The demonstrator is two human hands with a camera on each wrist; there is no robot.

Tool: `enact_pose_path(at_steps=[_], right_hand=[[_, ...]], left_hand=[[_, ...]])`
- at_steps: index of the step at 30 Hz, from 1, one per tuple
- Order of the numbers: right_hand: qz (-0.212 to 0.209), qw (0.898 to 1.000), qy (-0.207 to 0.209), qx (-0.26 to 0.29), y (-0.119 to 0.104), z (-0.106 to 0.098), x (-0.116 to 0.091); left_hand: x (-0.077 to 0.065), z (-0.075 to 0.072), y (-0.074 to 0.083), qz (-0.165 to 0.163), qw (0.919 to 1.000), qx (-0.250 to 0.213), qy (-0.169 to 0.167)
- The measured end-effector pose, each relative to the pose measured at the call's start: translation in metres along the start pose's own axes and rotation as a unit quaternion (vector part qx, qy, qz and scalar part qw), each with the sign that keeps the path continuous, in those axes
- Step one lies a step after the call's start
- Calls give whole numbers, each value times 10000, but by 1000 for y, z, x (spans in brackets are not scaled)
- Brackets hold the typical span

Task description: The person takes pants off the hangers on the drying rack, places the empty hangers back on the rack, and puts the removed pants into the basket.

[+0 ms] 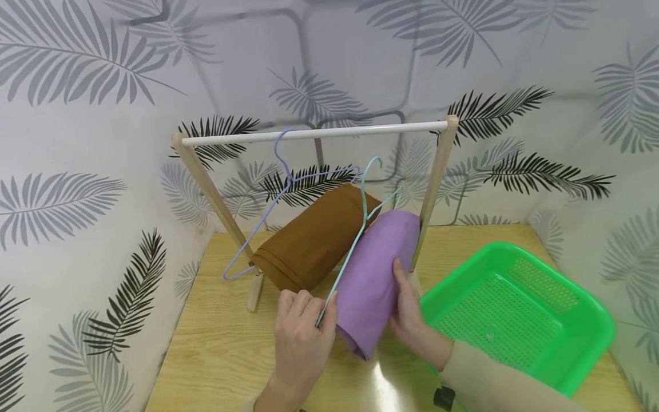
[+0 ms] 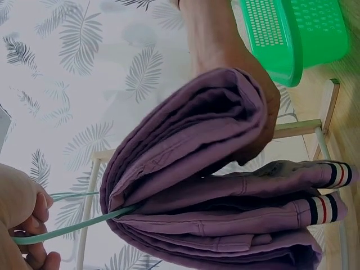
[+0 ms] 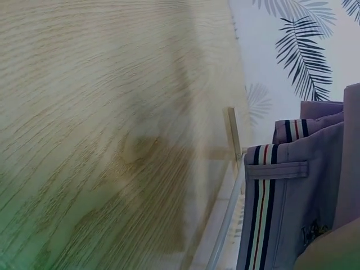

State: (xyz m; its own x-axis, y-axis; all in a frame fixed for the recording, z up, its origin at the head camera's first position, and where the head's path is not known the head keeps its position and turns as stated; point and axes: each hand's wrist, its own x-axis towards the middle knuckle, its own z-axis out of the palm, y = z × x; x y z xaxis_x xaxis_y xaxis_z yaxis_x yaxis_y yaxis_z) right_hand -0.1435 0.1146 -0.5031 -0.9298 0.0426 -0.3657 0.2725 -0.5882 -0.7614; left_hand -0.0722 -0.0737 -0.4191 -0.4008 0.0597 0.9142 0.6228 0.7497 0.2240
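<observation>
Purple trousers [image 1: 378, 274] hang folded over a mint-green hanger [image 1: 363, 223], in front of a clothes rack. My left hand [image 1: 305, 335] grips the near corner of this hanger, thumb on top. On the right side of the trousers, my right hand [image 1: 412, 312] holds the folded cloth, its thumb side against the outer face; part of that hand is hidden behind the fabric. The left wrist view shows the layered folds and striped trim [image 2: 323, 209] at the hanging ends. In the right wrist view, a striped band [image 3: 261, 208] with a loop runs along the trousers.
A white rail [image 1: 355, 131] on wooden posts carries a lilac-blue hanger [image 1: 262, 220] with folded brown cloth [image 1: 314, 240]. A green perforated basket [image 1: 592, 326] stands at right on the wooden table [image 1: 216, 355]. Leaf-patterned wall covering [image 1: 355, 51] surrounds the back and sides.
</observation>
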Motion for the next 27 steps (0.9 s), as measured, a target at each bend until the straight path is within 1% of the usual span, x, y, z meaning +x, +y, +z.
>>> enact_pose_path(at_steps=[4,11,16,20,26,27], right_hand=[[125,9994,322,26,-3,1,0],[93,9956,779,-505,-10,4,-1],[230,9910,1145,-654,-16,7,-3],[282,9887,1266,-755,-25,12,-6],[226,9872,1279,-923,-42,20,-11],[208,9864,1333,-940,-44,22,-11]], left_hand=[[0,0,0,-18,10000,6,23],[0,0,-1,-22,10000,35,-28],[-1,0,-2,-62,9999,91,-55],[-2,0,-2,-66,9999,91,-49],[-4,1,-2,-159,9995,148,-214],[-4,1,-2,-192,9994,156,-247]])
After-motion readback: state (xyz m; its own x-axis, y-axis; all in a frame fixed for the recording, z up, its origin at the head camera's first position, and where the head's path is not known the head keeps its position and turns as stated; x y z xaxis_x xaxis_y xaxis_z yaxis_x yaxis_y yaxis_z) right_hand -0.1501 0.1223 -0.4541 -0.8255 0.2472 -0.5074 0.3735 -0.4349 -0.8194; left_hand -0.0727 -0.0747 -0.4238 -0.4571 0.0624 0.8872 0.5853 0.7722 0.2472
